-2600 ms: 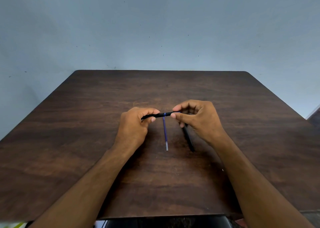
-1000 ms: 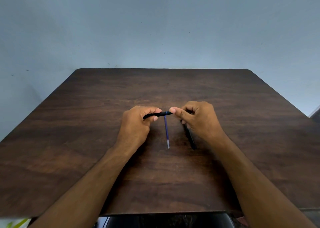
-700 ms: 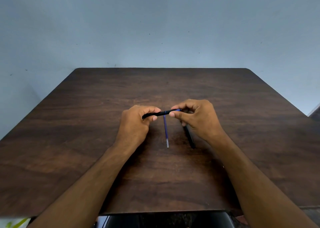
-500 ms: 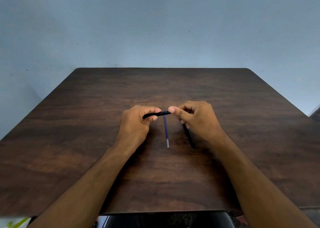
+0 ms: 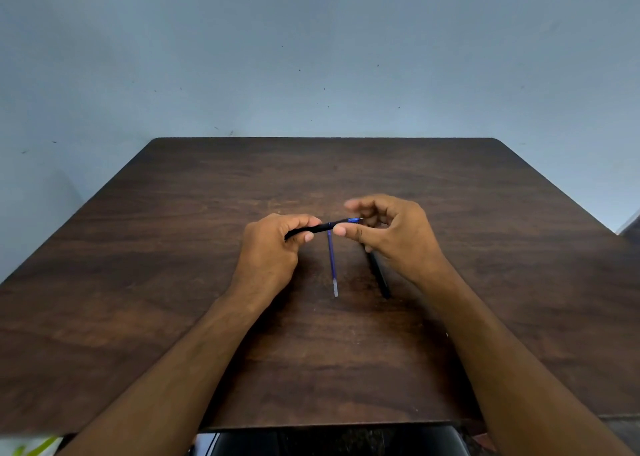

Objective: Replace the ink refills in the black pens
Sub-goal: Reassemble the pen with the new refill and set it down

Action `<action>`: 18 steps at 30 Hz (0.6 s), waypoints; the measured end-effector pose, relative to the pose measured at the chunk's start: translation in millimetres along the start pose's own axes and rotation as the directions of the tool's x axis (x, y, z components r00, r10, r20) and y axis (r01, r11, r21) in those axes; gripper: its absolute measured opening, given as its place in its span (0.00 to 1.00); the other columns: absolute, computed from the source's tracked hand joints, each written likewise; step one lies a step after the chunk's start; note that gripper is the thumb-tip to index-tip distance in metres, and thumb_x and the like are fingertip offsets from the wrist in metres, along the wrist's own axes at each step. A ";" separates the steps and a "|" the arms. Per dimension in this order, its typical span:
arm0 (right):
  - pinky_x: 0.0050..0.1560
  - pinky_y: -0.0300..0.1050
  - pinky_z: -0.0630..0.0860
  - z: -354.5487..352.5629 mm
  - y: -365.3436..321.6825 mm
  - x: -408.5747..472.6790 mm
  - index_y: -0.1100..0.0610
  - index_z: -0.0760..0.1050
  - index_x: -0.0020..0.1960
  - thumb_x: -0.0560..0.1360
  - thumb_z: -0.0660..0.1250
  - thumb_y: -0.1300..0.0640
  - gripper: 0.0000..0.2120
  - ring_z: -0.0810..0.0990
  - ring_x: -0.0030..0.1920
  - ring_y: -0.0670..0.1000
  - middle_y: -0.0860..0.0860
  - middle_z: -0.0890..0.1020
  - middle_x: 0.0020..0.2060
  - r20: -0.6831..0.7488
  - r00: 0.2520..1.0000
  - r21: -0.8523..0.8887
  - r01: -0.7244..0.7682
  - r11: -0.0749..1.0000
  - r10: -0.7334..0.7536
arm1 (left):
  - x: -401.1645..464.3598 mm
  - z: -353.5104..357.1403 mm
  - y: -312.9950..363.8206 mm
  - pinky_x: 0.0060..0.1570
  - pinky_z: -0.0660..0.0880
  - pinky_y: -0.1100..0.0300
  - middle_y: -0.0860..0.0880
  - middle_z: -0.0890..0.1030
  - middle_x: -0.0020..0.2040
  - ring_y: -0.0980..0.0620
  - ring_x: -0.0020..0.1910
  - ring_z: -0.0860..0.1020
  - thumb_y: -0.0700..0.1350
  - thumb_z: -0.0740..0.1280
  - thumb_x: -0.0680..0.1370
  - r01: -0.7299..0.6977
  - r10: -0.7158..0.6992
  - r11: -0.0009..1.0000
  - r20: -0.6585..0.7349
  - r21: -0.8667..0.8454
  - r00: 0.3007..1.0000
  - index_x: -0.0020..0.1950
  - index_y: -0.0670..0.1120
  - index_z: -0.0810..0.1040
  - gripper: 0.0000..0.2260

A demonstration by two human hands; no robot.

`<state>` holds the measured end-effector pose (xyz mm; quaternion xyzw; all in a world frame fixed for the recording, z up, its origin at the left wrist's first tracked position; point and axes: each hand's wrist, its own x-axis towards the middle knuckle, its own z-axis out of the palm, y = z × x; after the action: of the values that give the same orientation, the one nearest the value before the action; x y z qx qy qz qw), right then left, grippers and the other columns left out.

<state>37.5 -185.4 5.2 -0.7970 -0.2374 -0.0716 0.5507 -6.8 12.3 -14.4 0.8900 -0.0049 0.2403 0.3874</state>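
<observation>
My left hand (image 5: 273,248) grips a black pen barrel (image 5: 317,229) and holds it level just above the dark wooden table (image 5: 173,282). A blue refill tip (image 5: 355,219) sticks out of the barrel's right end. My right hand (image 5: 391,237) is at that end with its fingers spread. Its thumb is against the barrel and its blurred index finger is raised above the tip. A loose blue refill (image 5: 332,265) with a clear end lies on the table below the barrel. A second black pen (image 5: 379,277) lies beside it, partly hidden under my right hand.
The table reaches a plain pale blue wall (image 5: 311,57) at the back. A dark chair edge (image 5: 329,441) shows below the table's near edge.
My right hand's fingers have come apart and lifted off the pen's end, baring the blue refill tip. My left hand and the items on the table have stayed put.
</observation>
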 end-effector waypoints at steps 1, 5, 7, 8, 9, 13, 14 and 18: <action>0.39 0.44 0.83 -0.9 0.7 0.2 0.52 0.84 0.55 0.67 0.80 0.50 0.18 0.82 0.36 0.48 0.50 0.85 0.40 0.018 1.000 0.019 0.001 1.000 -0.001 | 0.1 -0.1 0.0 0.47 0.66 0.80 0.55 0.84 0.47 0.62 0.45 0.78 0.38 0.73 0.74 -0.001 0.001 1.000 0.000 0.003 1.000 0.55 0.53 0.85 0.13; 0.43 0.50 0.84 -1.7 2.2 0.9 0.54 0.86 0.52 0.69 0.79 0.61 0.12 0.81 0.36 0.45 0.48 0.85 0.42 0.021 0.999 -0.067 0.038 0.997 -0.037 | -0.3 -0.1 -0.1 0.47 0.66 0.77 0.57 0.82 0.46 0.65 0.44 0.76 0.39 0.74 0.74 0.008 -0.008 1.000 0.008 0.024 1.000 0.55 0.54 0.85 0.13; 0.41 0.48 0.83 -1.2 1.9 0.5 0.54 0.86 0.50 0.69 0.80 0.60 0.11 0.80 0.33 0.44 0.48 0.85 0.40 -0.002 1.000 -0.060 0.030 0.998 -0.031 | -0.4 0.2 -0.3 0.47 0.66 0.76 0.57 0.81 0.46 0.63 0.45 0.77 0.39 0.74 0.75 0.007 -0.007 1.000 0.010 0.025 1.000 0.55 0.54 0.84 0.13; 0.40 0.48 0.83 -1.0 1.9 0.1 0.53 0.86 0.50 0.69 0.80 0.60 0.10 0.79 0.31 0.43 0.47 0.85 0.38 -0.012 1.000 -0.055 0.023 0.998 -0.024 | -0.4 0.3 -0.4 0.47 0.66 0.76 0.57 0.82 0.46 0.62 0.45 0.77 0.39 0.74 0.75 0.005 -0.005 1.000 0.008 0.022 1.000 0.55 0.54 0.85 0.13; 0.38 0.47 0.83 -1.0 1.9 -0.1 0.53 0.86 0.49 0.69 0.80 0.59 0.09 0.79 0.30 0.44 0.47 0.84 0.36 -0.020 1.000 -0.048 0.016 0.999 -0.017 | -0.4 0.3 -0.8 0.47 0.67 0.76 0.56 0.82 0.46 0.61 0.45 0.77 0.39 0.74 0.74 0.002 -0.003 1.000 0.004 0.019 1.000 0.55 0.55 0.85 0.13; 0.35 0.41 0.81 -0.3 2.6 0.3 0.50 0.85 0.48 0.69 0.79 0.58 0.09 0.79 0.29 0.42 0.45 0.84 0.33 -0.013 1.000 -0.055 0.008 0.998 -0.009 | -0.6 0.9 -2.2 0.48 0.69 0.73 0.53 0.84 0.47 0.57 0.47 0.79 0.39 0.74 0.74 0.001 -0.001 1.000 -0.001 0.015 1.000 0.55 0.55 0.85 0.13; 0.36 0.39 0.81 -0.6 2.7 0.8 0.51 0.85 0.50 0.69 0.79 0.59 0.11 0.80 0.30 0.42 0.45 0.84 0.35 0.003 1.000 -0.058 0.013 0.998 -0.013 | -0.3 1.2 -2.4 0.48 0.69 0.73 0.54 0.84 0.47 0.58 0.47 0.79 0.39 0.74 0.74 0.005 -0.005 1.000 0.002 0.013 1.000 0.55 0.55 0.85 0.13; 0.39 0.39 0.81 -2.2 3.3 1.9 0.54 0.85 0.53 0.70 0.78 0.63 0.13 0.82 0.34 0.47 0.50 0.85 0.42 0.022 0.999 -0.053 0.042 0.998 -0.041 | 0.1 1.3 -2.2 0.47 0.68 0.74 0.56 0.83 0.47 0.60 0.46 0.78 0.40 0.73 0.75 0.016 -0.016 1.000 0.010 0.021 1.000 0.55 0.55 0.84 0.13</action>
<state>41.0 -187.8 3.9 -0.8069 -0.2576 -0.0809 0.5253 -5.7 13.0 -16.6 0.8952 0.0027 0.2328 0.3800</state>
